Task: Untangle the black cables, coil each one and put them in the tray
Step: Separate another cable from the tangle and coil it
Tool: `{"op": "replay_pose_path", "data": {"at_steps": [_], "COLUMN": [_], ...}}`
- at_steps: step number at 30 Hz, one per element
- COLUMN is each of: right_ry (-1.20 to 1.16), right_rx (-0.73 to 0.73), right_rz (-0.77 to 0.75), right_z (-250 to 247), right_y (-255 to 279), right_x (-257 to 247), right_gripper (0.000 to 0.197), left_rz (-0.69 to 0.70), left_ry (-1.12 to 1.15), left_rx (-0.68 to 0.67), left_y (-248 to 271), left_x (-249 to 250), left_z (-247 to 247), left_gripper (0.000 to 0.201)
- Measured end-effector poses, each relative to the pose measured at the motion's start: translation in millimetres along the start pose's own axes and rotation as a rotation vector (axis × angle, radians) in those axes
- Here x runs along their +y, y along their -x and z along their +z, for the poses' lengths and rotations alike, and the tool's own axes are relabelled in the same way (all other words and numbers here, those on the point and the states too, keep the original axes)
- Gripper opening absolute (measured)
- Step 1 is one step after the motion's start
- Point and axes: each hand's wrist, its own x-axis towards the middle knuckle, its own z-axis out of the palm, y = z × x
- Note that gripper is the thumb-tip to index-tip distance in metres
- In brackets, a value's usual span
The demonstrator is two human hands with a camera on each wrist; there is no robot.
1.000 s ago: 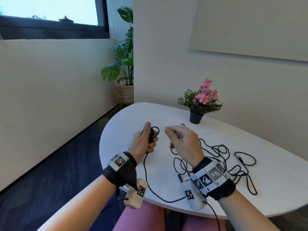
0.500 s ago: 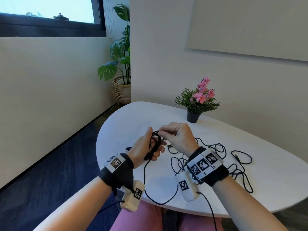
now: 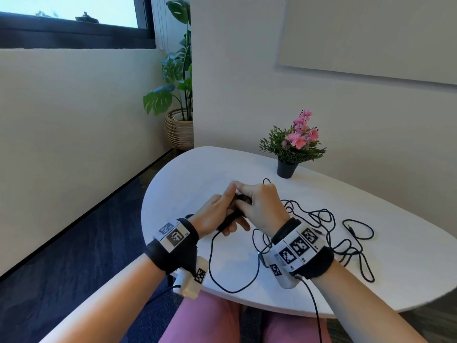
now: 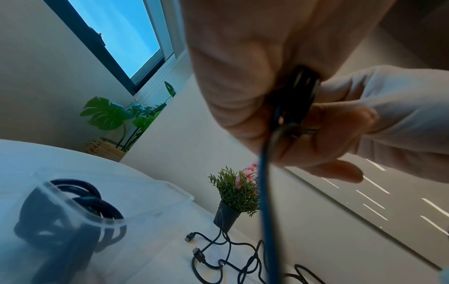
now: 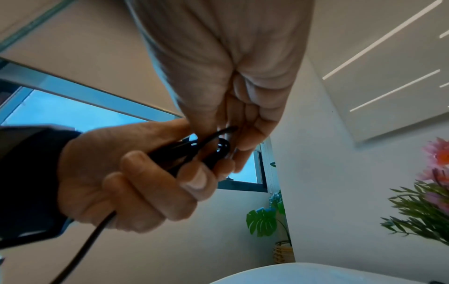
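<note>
Coil point(image 3: 232, 214): mid-table, gripped in left hand point(image 3: 215, 214); right hand point(image 3: 262, 206) pinches its strand. Tail runs to tangle point(image 3: 321, 231) at 3 o'clock. Risk: snagged tail could tug loops loose.

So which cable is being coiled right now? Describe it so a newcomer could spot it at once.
Start at the white table and find the two hands meeting above its near edge. The cable being coiled is the small black bundle gripped in the left hand, with the right hand pinching its top. Unlike the loose tangle spread on the table, it is wound and held up.
</note>
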Motion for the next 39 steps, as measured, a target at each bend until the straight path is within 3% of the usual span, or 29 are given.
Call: {"op": "replay_pose_path", "data": {"at_steps": [2,6,9,14,18,21,23,25,28,35,37,39], "right_ry": [-0.019,-0.021,-0.161,-0.503,-0.765,-0.623,-0.472,-0.405,-0.363,-0.139,-0.09,-0.063], "right_rx": [-0.007,-0.058,-0.059,0.012,-0.007,-0.245,-0.472,-0.564,-0.519,-0.364,-0.346,-0.366], "right_rz": [-0.023,-0.065,0.038,0.224,0.412,0.446,0.331,0.258,0.247,0.111,0.058,0.013], "right_z": [-4,-8,-10,1,10,18,30,38,34,-6,-15,-23], "right_y": [0,-1,-4,7,23,40,53,63,66,55,52,49], "right_x": [1,4,13,23,24,26,26,23,22,28,26,19], "right_gripper": [0.016,0.018,0.019,0.037,0.034,0.033,0.036,0.04,0.04,0.026,0.022,0.019], "left_rz": [-0.019,-0.067,-0.096,-0.051,-0.064,-0.053,-0.027,-0.001,0.014,-0.053,-0.053,-0.067], "left_ry": [0.015,0.075,0.102,0.236,0.485,0.652,0.687,0.683,0.695,0.882,0.819,0.591], "left_rx": [-0.041,-0.173,-0.217,-0.138,-0.051,0.042,0.058,0.072,0.122,0.296,0.321,0.326], "left_y": [0,1,2,2,-2,-7,-8,-7,-7,-15,-14,-14], "left_x": [0,-3,-4,2,0,-3,-3,-3,-4,-14,-14,-13], "left_z": [-1,-4,-5,0,-5,-9,-10,-10,-14,-28,-26,-19], "left_gripper": [0.06,0.049,0.044,0.04,0.043,0.046,0.041,0.034,0.033,0.061,0.059,0.052]}}
